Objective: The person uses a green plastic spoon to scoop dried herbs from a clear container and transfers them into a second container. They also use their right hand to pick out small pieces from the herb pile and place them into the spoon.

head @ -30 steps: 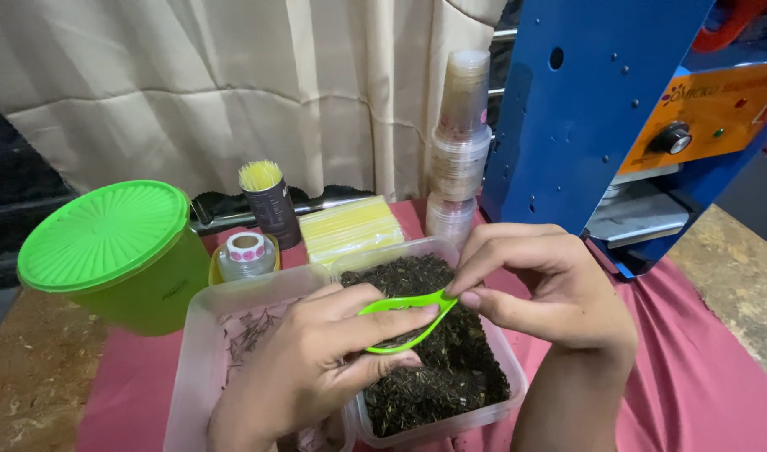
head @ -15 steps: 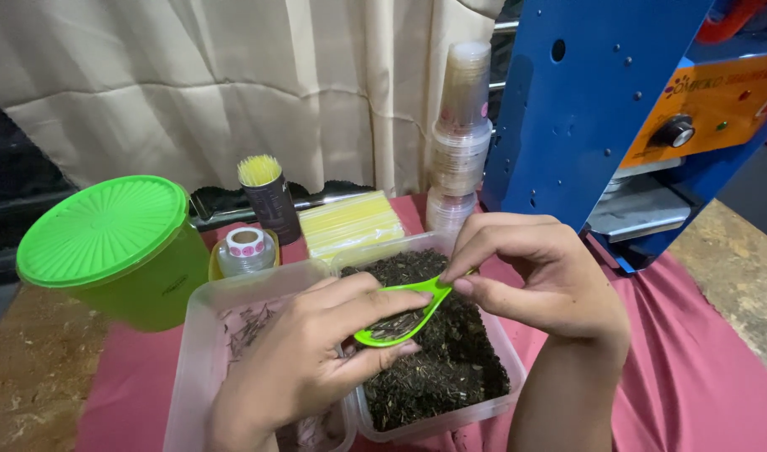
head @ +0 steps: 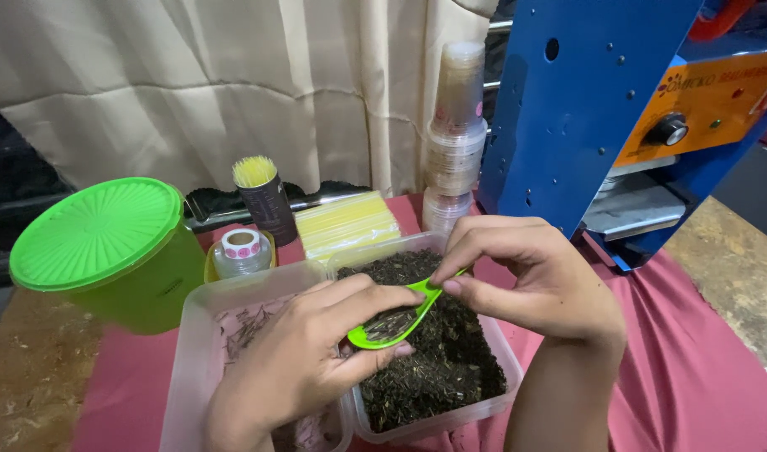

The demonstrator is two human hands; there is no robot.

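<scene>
Holding: right hand (head: 543,285) pinches the green spoon (head: 393,322) by its handle; left hand (head: 316,360) closes fingers around the bowl, steadying it.
Spoon's place: between both hands, just above the dark dried leaves (head: 434,377).
Risk: I judge a tilt of the loaded bowl would scatter leaves onto the red cloth (head: 693,377).
Count: two clear tubs (head: 484,406), one spoon, one green-lidded bucket (head: 99,234).

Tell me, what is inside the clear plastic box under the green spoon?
The clear plastic box is filled with dark, dry, shredded leaves. The green spoon carries a little of them. Both hands and the heap itself cover part of the box, so its bottom cannot be seen.
</scene>
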